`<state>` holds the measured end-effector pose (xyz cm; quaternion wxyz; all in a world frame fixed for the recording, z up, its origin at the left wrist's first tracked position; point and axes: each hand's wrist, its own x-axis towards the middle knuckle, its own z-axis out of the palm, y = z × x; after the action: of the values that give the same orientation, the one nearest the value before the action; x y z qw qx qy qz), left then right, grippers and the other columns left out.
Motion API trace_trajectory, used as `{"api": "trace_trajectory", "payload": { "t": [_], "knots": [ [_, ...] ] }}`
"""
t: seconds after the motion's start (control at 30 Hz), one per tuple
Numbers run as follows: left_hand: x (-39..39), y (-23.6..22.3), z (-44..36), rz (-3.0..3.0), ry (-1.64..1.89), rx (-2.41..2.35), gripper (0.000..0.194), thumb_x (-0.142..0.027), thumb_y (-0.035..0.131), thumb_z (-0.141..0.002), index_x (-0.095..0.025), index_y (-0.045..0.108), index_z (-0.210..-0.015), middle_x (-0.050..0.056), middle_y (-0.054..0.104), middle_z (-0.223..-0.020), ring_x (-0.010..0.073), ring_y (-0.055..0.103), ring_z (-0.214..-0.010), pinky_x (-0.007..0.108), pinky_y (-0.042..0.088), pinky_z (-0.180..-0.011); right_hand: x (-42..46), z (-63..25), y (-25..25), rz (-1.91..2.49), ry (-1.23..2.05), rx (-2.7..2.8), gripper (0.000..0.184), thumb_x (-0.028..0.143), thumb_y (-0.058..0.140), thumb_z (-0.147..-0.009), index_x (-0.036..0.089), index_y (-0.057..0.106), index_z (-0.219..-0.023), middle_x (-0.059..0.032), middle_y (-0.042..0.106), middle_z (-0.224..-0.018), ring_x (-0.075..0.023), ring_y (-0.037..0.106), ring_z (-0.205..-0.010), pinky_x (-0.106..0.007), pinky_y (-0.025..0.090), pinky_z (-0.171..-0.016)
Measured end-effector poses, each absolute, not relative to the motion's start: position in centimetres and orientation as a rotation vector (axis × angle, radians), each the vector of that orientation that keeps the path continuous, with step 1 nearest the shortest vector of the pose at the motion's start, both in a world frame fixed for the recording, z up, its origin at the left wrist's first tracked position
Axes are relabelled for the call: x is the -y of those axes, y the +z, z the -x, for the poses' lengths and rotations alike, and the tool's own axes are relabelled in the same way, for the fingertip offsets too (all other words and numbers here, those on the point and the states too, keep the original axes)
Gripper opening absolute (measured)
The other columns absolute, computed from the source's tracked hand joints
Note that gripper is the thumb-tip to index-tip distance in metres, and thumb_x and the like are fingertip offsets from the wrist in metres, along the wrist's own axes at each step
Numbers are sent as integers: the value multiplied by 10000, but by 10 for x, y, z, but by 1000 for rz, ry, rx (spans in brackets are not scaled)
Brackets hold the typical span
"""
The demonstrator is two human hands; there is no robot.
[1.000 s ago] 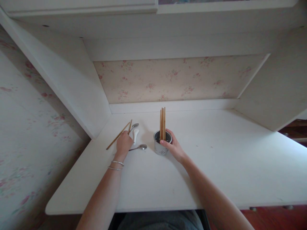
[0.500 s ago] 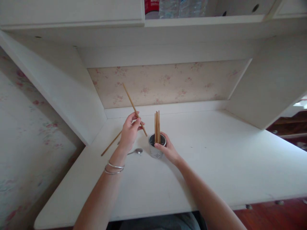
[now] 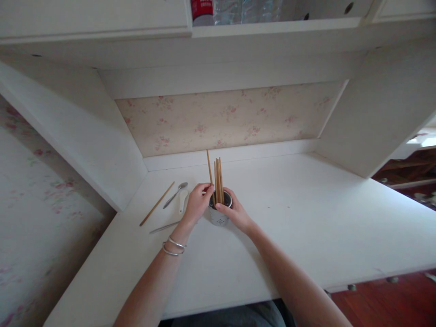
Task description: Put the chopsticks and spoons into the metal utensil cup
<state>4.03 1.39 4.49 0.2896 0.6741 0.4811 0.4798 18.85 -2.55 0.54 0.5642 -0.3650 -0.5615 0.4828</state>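
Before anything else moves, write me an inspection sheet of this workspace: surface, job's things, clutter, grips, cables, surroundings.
Surface: white tabletop, with small dark marks right of the perforated cup.
Job's things: cup upright, several standing chopsticks in it; a held chopstick at its mouth.
Clutter: left of the cup lie a loose chopstick, a metal spoon, a white spoon and a metal handle, its far end hidden.
Grips: left grip pinches the held chopstick; right grip clasps the cup's right side, thumb at the rim.
Cables: nothing seen.
Surroundings: floral wallpaper behind; overhead shelf bearing a red-labelled container and clear plastic items.
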Motion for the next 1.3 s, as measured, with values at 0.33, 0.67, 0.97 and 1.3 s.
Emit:
{"api": "trace_trajectory", "payload": {
  "t": [0.33, 0.67, 0.97, 1.3],
  "knots": [
    [-12, 37, -37, -1818, 1256, -1241, 265, -357, 554, -851, -166, 683, -985, 80, 678, -1010, 182, 640, -934, 312, 502, -859, 25, -188, 6, 821, 1142, 1321, 590, 373, 720, -750, 238, 448, -1256, -61, 600, -1202, -214, 550, -1108, -391, 405, -993],
    [-12, 37, -34, -1877, 1239, -1237, 233, -352, 589, -825, -175, 698, -930, 63, 683, -955, 158, 648, -834, 285, 521, -793, 26, -188, 7, 839, 1124, 1337, 574, 379, 716, -751, 246, 461, -1248, -58, 597, -1206, -225, 543, -1111, -409, 388, -1001],
    [-11, 40, -34, -1810, 1188, -1251, 209, -329, 616, -797, -182, 713, -909, 67, 708, -956, 173, 659, -829, 301, 521, -792, 27, -187, 9, 845, 1145, 1338, 571, 383, 709, -755, 244, 454, -1248, -50, 613, -1152, -221, 560, -1070, -405, 409, -974],
    [1, 34, -40, -1403, 1135, -1011, 414, -433, 582, -830, -194, 618, -1166, 76, 651, -1187, 200, 596, -1079, 318, 450, -947, 29, -187, 13, 889, 1148, 1324, 600, 414, 713, -738, 236, 460, -1251, -63, 606, -1197, -230, 551, -1115, -411, 408, -999]
  ]
}}
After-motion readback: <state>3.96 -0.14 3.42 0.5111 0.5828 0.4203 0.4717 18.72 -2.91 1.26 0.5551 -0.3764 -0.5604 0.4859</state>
